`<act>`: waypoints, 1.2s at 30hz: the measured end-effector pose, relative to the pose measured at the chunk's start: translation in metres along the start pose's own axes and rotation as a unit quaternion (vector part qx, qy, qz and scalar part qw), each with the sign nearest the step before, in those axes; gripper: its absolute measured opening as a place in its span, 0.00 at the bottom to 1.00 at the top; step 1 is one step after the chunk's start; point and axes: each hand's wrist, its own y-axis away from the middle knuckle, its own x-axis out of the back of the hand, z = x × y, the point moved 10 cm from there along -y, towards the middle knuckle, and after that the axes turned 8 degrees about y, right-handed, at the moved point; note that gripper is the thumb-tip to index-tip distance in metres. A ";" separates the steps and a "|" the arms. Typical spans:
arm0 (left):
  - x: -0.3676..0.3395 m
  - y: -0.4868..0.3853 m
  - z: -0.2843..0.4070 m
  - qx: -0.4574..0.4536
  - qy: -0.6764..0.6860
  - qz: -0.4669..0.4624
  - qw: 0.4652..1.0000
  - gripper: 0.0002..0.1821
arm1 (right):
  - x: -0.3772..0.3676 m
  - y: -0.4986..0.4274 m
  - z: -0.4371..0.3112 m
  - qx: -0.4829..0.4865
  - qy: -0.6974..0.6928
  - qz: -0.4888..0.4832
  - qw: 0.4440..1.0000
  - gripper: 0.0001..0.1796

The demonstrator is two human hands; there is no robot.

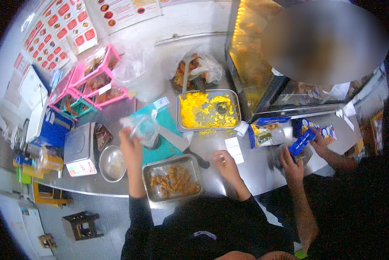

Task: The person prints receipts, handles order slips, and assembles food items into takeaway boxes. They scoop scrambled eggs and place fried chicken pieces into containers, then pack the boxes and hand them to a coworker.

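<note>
My left hand (pixel 130 143) grips a clear plastic bag (pixel 142 128), blurred, above a teal cutting board (pixel 168 122). A wide-bladed cleaver (pixel 173 138) lies across the board's right part, its dark handle pointing towards me. My right hand (pixel 227 164) hovers over the steel counter with curled fingers; whether something small is in them is unclear. A paper slip (pixel 234 149) lies just beyond it. Between my forearms stands a metal tray (pixel 145 177) with browned food pieces (pixel 176 182). Farther off, a second tray (pixel 209 126) holds chopped yellow food (pixel 192 109).
On the right, a co-worker's hands (pixel 292 169) handle a blue printed carton (pixel 301 143) beside an open food box (pixel 267 135). To my left are a steel bowl (pixel 112 163), a scale (pixel 80 146) and a pink rack (pixel 93 81). A lit display case (pixel 246 65) rises behind.
</note>
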 end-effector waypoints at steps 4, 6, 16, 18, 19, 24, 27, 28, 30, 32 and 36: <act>-0.072 -0.028 -0.022 -0.004 0.029 -0.085 0.996 0.13 | 0.015 0.014 0.033 -0.010 0.144 0.038 0.989 0.10; -0.120 -0.034 -0.053 0.041 -0.025 -0.169 0.985 0.14 | 0.015 0.022 0.043 -0.003 0.146 0.036 0.989 0.10; -0.192 -0.006 -0.091 -0.062 -0.011 -0.286 0.956 0.28 | 0.047 0.044 0.061 -0.005 0.213 0.100 0.972 0.11; -0.180 -0.004 -0.087 -0.084 -0.041 -0.286 0.954 0.31 | 0.057 0.046 0.069 -0.032 0.224 0.109 0.968 0.12; -0.172 -0.004 -0.086 -0.094 -0.054 -0.281 0.953 0.32 | 0.061 0.046 0.072 -0.039 0.238 0.113 0.964 0.13; -0.135 -0.008 -0.110 -0.035 -0.060 -0.244 0.967 0.32 | 0.074 0.041 0.082 -0.085 0.297 0.143 0.940 0.18; -0.119 -0.006 -0.124 -0.008 -0.046 -0.186 0.981 0.32 | 0.077 0.034 0.093 -0.124 0.283 0.202 0.929 0.26; -0.114 -0.003 -0.126 -0.001 -0.041 -0.158 0.987 0.32 | 0.075 0.031 0.099 -0.148 0.307 0.201 0.918 0.27; -0.108 0.015 -0.117 -0.028 -0.084 -0.104 0.991 0.31 | 0.068 0.023 0.106 -0.150 0.348 0.214 0.900 0.29; -0.115 0.044 -0.100 -0.053 -0.096 -0.106 0.988 0.30 | 0.050 0.013 0.133 -0.212 0.312 0.150 0.914 0.30; -0.174 0.138 -0.076 0.073 0.074 -0.280 0.954 0.29 | 0.016 0.001 0.141 -0.192 0.154 0.097 0.964 0.21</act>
